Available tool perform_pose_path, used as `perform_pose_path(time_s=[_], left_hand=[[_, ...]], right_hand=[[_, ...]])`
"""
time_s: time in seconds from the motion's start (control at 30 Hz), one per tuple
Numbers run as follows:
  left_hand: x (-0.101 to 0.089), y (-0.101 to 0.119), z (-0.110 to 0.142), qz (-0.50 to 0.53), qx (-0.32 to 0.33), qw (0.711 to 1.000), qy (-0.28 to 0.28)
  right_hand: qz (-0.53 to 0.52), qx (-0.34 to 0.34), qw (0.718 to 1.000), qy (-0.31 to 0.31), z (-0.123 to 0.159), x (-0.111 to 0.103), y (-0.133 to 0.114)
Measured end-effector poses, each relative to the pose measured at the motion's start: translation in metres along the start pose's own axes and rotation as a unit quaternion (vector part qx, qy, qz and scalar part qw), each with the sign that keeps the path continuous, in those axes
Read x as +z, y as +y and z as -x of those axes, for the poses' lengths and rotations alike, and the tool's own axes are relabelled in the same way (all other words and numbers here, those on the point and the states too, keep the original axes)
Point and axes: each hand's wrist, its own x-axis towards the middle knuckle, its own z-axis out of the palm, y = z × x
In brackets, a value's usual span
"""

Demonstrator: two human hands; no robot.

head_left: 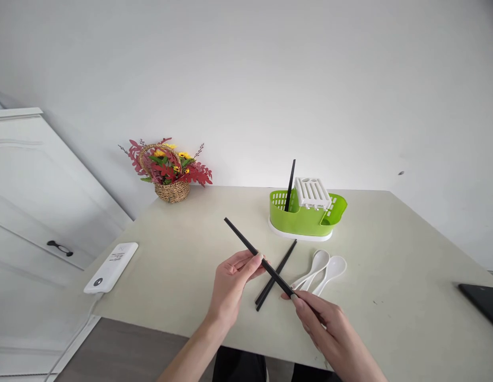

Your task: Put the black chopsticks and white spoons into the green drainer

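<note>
Both hands hold one black chopstick (246, 245) above the table, slanting from upper left to lower right. My left hand (230, 281) pinches its middle; my right hand (326, 323) grips its lower end. Under it, two more black chopsticks (279, 268) lie on the table. Two white spoons (324, 268) rest just right of them. Behind stands a green cutlery drainer (306, 217) with a white slotted insert (312, 192); one black chopstick (290, 183) stands upright in it.
A wicker basket of red and yellow flowers (169, 170) stands at the back left by the wall. A white power bank (111, 266) with a cable lies at the table's left edge. A dark flat device (483, 301) lies at the right edge. A white door (40, 212) is left.
</note>
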Motion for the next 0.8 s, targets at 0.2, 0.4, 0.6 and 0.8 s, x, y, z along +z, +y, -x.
perform_pose_path(time_s=[0.2,0.4,0.6,0.8], left_hand=[[0.002,0.006,0.001,-0.015,0.004,1.0,-0.009],[0.007,0.01,0.002,-0.025,0.012,1.0,-0.008],[0.012,0.018,-0.01,-0.027,0.058,0.998,-0.002],[0.013,0.065,-0.053,0.015,0.202,0.978,0.06]], right_hand=[[0.006,-0.017,0.999,0.036,0.004,-0.004,-0.012],[0.002,-0.018,0.999,0.038,0.005,-0.006,-0.009],[-0.024,0.031,0.999,0.031,0.008,-0.01,-0.005],[0.015,0.052,0.993,0.102,0.014,-0.047,0.032]])
